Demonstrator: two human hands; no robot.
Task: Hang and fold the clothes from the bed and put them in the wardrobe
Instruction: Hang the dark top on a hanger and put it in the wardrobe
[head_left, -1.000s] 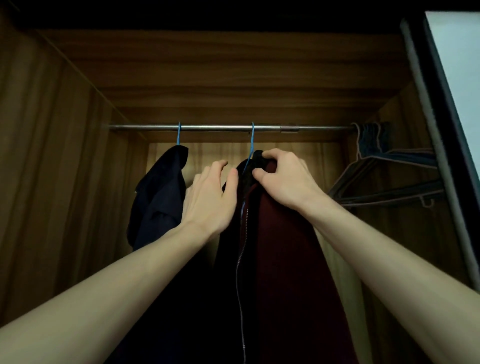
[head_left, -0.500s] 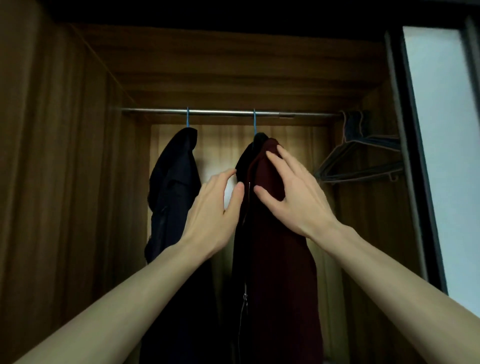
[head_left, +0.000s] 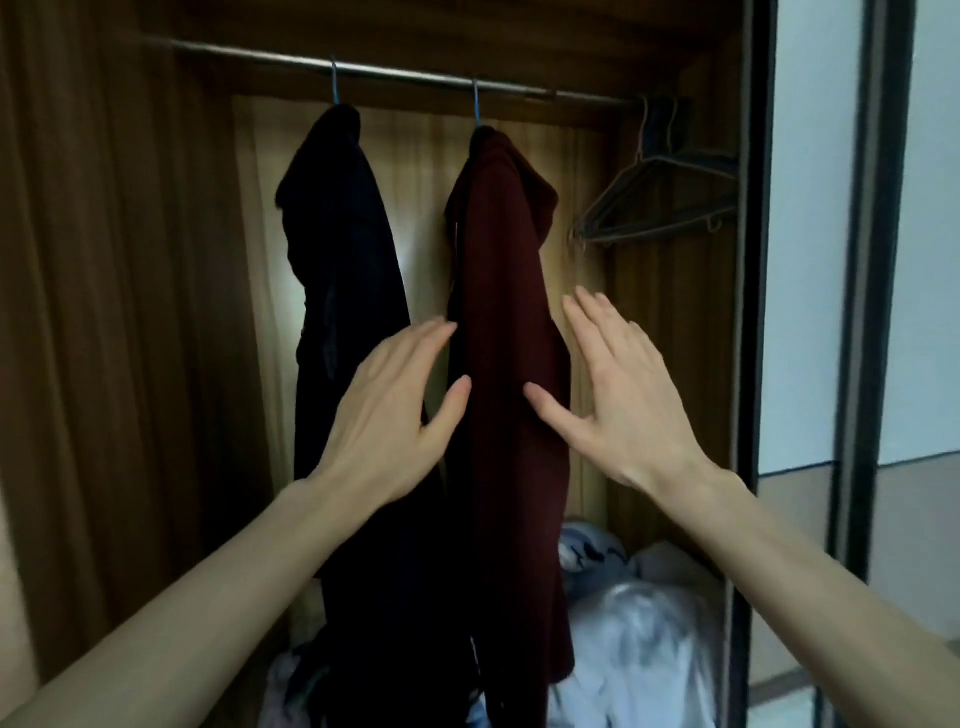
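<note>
A dark red jacket (head_left: 506, 291) hangs on a blue hanger (head_left: 475, 104) from the metal rail (head_left: 395, 73) inside the wooden wardrobe (head_left: 119, 291). To its left a dark navy garment (head_left: 340, 249) hangs on a second blue hanger (head_left: 335, 85). My left hand (head_left: 395, 415) is spread at the red jacket's left edge, fingers straight, holding nothing. On the jacket's right side my right hand (head_left: 618, 395) is spread too, its thumb against the cloth.
Several empty dark hangers (head_left: 660, 202) hang at the rail's right end. Pale bundled fabric and bags (head_left: 639, 634) lie on the wardrobe floor. The sliding door frame (head_left: 753, 312) stands at the right, with a pale wall beyond.
Both hands have slid down from the jacket's shoulders to its middle and opened out. My view has dropped, so the wardrobe floor shows.
</note>
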